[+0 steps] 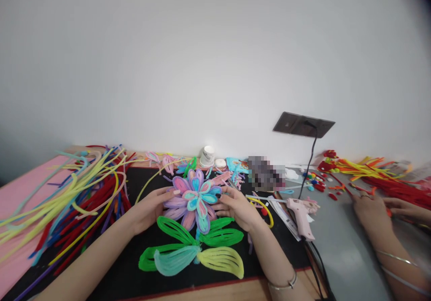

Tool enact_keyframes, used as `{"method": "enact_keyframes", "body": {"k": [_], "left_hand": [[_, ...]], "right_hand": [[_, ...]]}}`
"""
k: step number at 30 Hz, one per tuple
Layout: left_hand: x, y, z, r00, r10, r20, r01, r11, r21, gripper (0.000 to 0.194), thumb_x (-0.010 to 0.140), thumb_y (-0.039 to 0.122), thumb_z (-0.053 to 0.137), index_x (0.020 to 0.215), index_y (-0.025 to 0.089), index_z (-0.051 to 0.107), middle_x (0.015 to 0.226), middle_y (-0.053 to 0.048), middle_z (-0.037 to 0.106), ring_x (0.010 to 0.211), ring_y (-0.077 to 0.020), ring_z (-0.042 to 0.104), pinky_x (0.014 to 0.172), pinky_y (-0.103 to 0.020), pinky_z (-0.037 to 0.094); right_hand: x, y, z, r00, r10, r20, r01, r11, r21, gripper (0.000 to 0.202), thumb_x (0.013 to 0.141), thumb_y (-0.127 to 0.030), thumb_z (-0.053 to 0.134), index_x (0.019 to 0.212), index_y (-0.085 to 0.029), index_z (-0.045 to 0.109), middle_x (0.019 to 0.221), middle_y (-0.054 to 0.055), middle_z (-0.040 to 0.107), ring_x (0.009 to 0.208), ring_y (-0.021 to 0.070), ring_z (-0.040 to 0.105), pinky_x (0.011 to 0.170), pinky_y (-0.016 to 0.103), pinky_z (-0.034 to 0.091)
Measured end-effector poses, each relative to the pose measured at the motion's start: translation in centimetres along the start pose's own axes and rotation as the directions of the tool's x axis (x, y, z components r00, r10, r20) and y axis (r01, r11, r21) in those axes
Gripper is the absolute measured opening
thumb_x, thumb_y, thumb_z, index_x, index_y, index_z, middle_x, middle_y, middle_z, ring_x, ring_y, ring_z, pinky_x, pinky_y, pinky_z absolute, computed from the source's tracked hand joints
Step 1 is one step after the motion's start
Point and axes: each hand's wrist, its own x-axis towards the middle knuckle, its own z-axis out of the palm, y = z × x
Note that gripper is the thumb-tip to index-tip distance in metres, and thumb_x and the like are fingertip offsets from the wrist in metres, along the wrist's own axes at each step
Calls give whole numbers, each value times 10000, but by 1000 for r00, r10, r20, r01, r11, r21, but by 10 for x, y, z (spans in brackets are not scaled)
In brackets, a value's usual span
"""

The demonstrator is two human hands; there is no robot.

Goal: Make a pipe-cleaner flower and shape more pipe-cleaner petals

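A large flower made of pipe cleaners (197,201) lies on a black mat (117,278), its layered petals purple, pink and light blue. Below the bloom spread green leaves (220,237), with a teal leaf (177,260) and a yellow leaf (222,261) lowest. My left hand (156,209) grips the petals at the left edge, thumb on top. On the opposite edge, my right hand (235,206) pinches the petals between thumb and fingers. The undersides of the petals and some fingertips are hidden.
Loose pipe cleaners (90,193) heap up at left. A pink glue gun (301,215) with a black cord lies at right. Behind stand a paper cup (208,155) and small scraps. Another person's hands (373,213) work at far right beside red and yellow pipe cleaners (370,168).
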Motion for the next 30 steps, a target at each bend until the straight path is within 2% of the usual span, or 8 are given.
{"method": "enact_keyframes", "body": {"k": [3, 7, 11, 14, 19, 24, 30], "left_hand": [[-5, 2, 1, 999, 8, 46, -3, 996, -89, 275, 767, 333, 618, 1000, 188, 600, 1010, -52, 681, 958, -214, 634, 884, -340, 471], [-7, -1, -1, 999, 32, 22, -28, 986, -162, 277, 780, 297, 595, 1043, 208, 599, 1066, -43, 671, 995, -212, 622, 888, -339, 471], [-1, -7, -9, 998, 56, 28, -43, 933, -358, 262, 735, 259, 637, 992, 212, 617, 978, -39, 699, 883, -221, 658, 774, -323, 515], [3, -4, -15, 998, 38, 40, -13, 869, -495, 211, 753, 242, 613, 957, 190, 622, 890, -49, 714, 789, -235, 676, 700, -339, 531], [12, 16, -18, 994, 83, -77, -113, 783, -612, 160, 829, 182, 483, 904, 182, 624, 800, -49, 718, 709, -223, 686, 672, -337, 537], [33, 26, -27, 992, 94, -89, -130, 772, -622, 164, 844, 191, 468, 874, 160, 626, 807, -66, 726, 732, -217, 690, 729, -323, 534], [49, 19, -32, 985, 171, 31, -124, 816, -565, 144, 804, 146, 515, 853, 149, 650, 772, -61, 726, 691, -196, 686, 712, -285, 532]], "right_hand": [[-1, 0, 0, 999, -41, 5, 41, 999, -8, 250, 747, -280, 651, 930, -198, 500, 808, 2, 668, 720, 145, 674, 651, 236, 485], [-2, -1, 3, 987, -144, 70, 142, 989, 33, 272, 733, -243, 682, 954, -200, 530, 900, 12, 664, 784, 134, 650, 765, 256, 479], [-1, -4, 7, 949, -293, 119, 286, 955, 73, 293, 718, -244, 703, 960, -193, 546, 948, 41, 651, 869, 172, 621, 822, 315, 464], [4, -10, 11, 921, -368, 131, 358, 929, 89, 315, 730, -249, 695, 1001, -203, 541, 998, 57, 638, 935, 192, 601, 830, 322, 455], [23, -30, 20, 889, -435, 141, 428, 900, 82, 349, 722, -285, 695, 1023, -220, 533, 1016, 58, 624, 937, 192, 592, 793, 301, 467], [47, -56, 24, 886, -444, 132, 457, 885, -88, 312, 727, -264, 668, 1000, -214, 526, 959, 38, 637, 854, 165, 610, 762, 290, 482], [70, -84, 30, 915, -381, 135, 402, 820, -408, 153, 735, -205, 571, 877, -175, 525, 708, -4, 635, 643, 133, 603, 622, 258, 477]]}}
